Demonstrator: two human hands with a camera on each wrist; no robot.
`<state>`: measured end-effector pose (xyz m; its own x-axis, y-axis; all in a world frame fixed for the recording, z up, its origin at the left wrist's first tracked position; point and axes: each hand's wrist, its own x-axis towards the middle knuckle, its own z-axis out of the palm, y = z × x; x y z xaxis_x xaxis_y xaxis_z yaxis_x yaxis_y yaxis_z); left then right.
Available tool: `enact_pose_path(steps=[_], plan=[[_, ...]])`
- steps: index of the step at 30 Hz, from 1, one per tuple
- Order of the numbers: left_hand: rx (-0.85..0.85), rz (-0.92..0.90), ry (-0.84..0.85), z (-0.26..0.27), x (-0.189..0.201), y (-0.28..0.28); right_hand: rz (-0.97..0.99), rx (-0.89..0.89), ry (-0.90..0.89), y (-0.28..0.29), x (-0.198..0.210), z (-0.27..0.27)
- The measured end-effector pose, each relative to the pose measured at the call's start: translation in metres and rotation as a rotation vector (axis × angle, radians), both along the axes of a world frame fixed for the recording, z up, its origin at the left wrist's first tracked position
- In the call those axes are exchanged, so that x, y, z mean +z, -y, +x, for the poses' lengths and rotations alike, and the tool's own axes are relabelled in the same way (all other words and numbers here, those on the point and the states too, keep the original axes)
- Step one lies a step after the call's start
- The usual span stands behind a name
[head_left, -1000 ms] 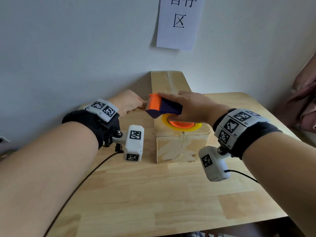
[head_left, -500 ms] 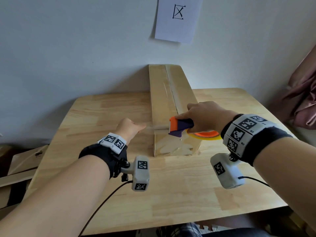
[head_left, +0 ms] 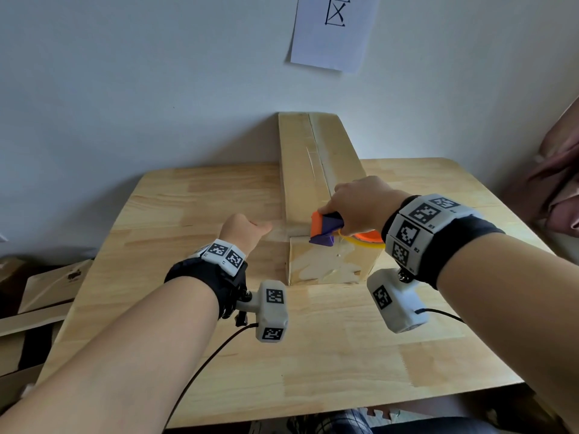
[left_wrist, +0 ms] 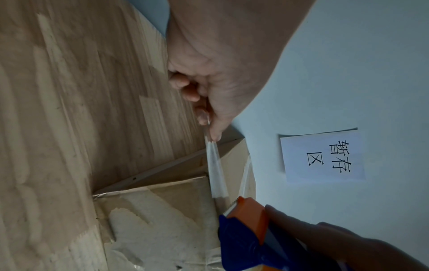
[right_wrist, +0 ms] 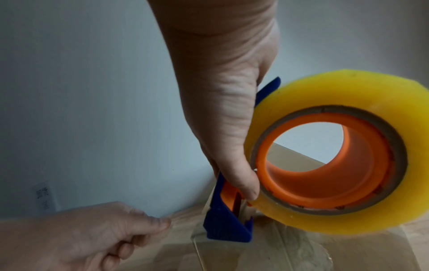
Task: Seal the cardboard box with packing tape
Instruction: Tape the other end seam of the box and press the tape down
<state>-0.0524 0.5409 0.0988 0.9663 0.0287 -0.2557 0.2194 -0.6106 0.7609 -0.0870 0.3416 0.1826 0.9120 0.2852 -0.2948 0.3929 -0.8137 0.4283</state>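
Hands are working together: left hand (head_left: pixel 242 231), frame centre-left, is pinching the tape end (left_wrist: pixel 214 165); right hand (head_left: pixel 360 205) is gripping the tape dispenser (head_left: pixel 326 230) on the cardboard box (head_left: pixel 313 170) at centre. Likely next: cutting the strip.

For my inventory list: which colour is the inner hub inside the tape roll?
Orange; the round plastic hub inside the yellow tape roll shows best in the right wrist view.

Head view bright, soft daylight, no glare; wide-angle bends desk (head_left: pixel 344 371) edges. Wrist views dimmer, grainy. Tape roll (right_wrist: pixel 329 152) slightly blurred; box (left_wrist: pixel 162 210) in shadow.
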Motion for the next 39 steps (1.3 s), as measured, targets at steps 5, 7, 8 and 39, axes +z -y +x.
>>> enact_pose_path(steps=[5, 7, 8, 39], plan=[[-0.001, -0.013, -0.015, 0.003, -0.006, -0.004, -0.008, -0.002, -0.032, -0.005, -0.001, 0.007], [0.001, -0.026, -0.016, 0.003, -0.008, -0.004, -0.007, 0.001, -0.042, -0.006, -0.001, 0.009], [0.002, -0.031, -0.017, 0.003, -0.009, -0.004, -0.01, 0.003, -0.048, -0.006, -0.001, 0.01], [0.217, -0.29, -0.547, -0.002, -0.048, 0.029, 0.049, -0.007, -0.021, 0.004, -0.017, 0.018]])
